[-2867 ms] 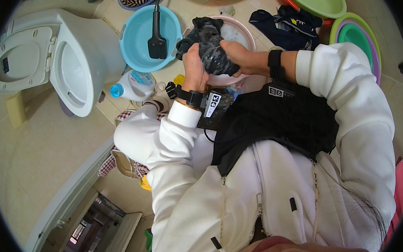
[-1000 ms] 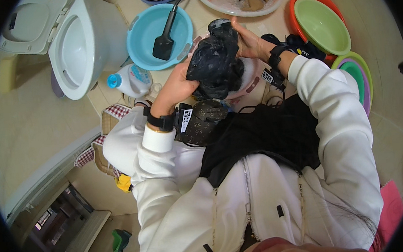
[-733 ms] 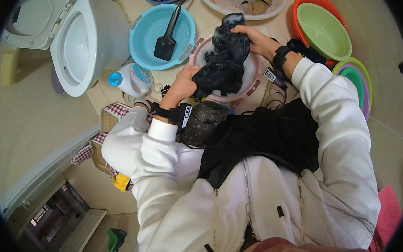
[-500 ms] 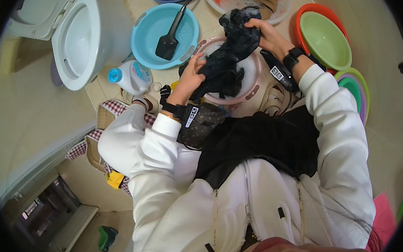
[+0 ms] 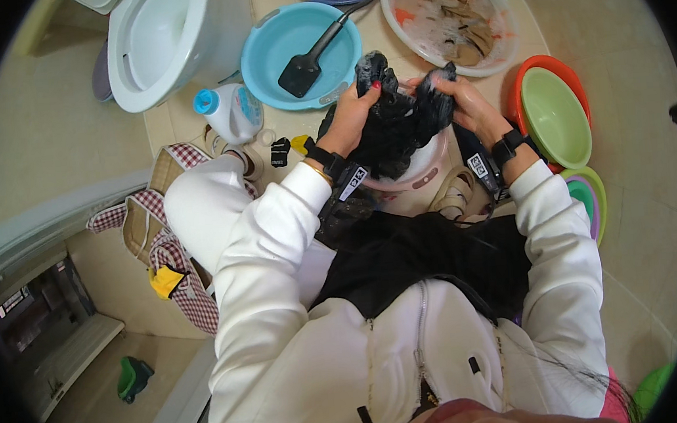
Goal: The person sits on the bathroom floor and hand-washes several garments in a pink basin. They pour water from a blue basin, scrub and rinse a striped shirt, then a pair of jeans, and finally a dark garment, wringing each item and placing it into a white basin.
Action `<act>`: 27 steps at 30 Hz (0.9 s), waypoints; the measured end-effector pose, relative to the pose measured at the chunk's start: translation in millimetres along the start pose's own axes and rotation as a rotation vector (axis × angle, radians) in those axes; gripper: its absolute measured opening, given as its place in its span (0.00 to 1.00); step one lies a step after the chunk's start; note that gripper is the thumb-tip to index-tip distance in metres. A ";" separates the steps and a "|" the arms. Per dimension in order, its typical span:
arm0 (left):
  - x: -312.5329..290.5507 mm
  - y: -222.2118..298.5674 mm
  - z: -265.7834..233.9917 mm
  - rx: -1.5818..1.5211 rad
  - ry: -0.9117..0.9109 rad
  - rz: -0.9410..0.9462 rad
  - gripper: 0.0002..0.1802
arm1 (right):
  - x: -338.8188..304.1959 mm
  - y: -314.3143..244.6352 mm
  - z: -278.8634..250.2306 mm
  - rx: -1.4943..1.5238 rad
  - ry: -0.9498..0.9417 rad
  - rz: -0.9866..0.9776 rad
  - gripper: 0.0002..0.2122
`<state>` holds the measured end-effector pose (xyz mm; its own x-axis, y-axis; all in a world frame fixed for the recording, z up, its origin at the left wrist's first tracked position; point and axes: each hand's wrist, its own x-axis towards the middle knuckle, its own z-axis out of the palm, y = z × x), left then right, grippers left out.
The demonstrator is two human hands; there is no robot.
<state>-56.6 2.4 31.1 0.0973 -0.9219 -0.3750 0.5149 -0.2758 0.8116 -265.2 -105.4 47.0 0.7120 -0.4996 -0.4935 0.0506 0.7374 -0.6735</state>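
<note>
A wet black garment (image 5: 394, 131) with soap suds on it is bunched between my two hands over a pink basin (image 5: 423, 177). My left hand (image 5: 353, 116) grips its left side, thumb on top. On the right, my right hand (image 5: 463, 100) is closed around another sudsy bunch of the cloth. The garment's lower part hangs down into the basin and covers much of it. Whitish, soapy water shows at the basin's right side. What kind of garment it is, I cannot tell.
Beyond my left hand stands a blue basin (image 5: 261, 38) with a black-headed brush (image 5: 300, 75) in it. A white basin (image 5: 500, 47) of soaking clothes is at the far right. Detergent bottle (image 5: 231, 115) and toilet (image 5: 158, 47) are left; stacked red and green basins (image 5: 556, 111) are right.
The garment, stretched out between my hands before, is now gathered into a bunch. My left hand has risen and turned over the cloth; my right hand sits lower. The view has shifted slightly.
</note>
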 end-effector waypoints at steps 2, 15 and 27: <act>-1.3 -1.0 -2.9 -0.035 -0.049 0.043 0.18 | 4.2 -4.1 -8.3 0.059 0.336 0.058 0.18; -12.4 7.6 18.7 -0.138 -0.104 -0.217 0.18 | 7.9 7.7 40.6 -0.893 -0.025 -0.363 0.34; -2.4 -9.3 1.8 0.308 0.125 -0.212 0.42 | 16.8 0.6 8.3 -0.302 0.447 -0.379 0.12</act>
<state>-63.2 6.7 25.3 0.1294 -0.8008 -0.5848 0.2571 -0.5425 0.7997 -247.4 -109.6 42.9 0.3206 -0.8881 -0.3293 -0.0043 0.3463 -0.9381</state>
